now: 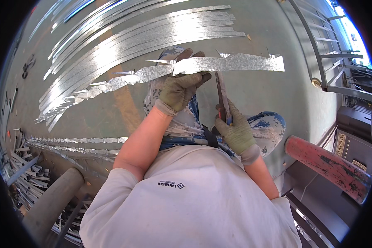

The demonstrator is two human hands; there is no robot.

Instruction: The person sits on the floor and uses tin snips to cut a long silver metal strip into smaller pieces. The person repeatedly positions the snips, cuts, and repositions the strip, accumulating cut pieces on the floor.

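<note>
My left hand (178,89), in an olive work glove, grips a long galvanized metal strip (244,64) near its middle, with the thumb below and fingers behind it. Notches are cut along the strip, and pointed tabs stick up from its far edge. To the left, its bent end reaches over other strips. My right hand (236,133), gloved too, is closed around the handles of metal snips (220,89), which show bits of red and blue. The long dark blades point away from me, their tips just under the strip's near edge. Whether they touch it I cannot tell.
Rows of flat metal strips (132,47) lie on the grey-green floor ahead. Notched strips (87,140) lie to my left, by a heap of metal scraps (29,165) and a grey post (56,198). At right are a worn red pole (326,165) and a metal rack (318,62).
</note>
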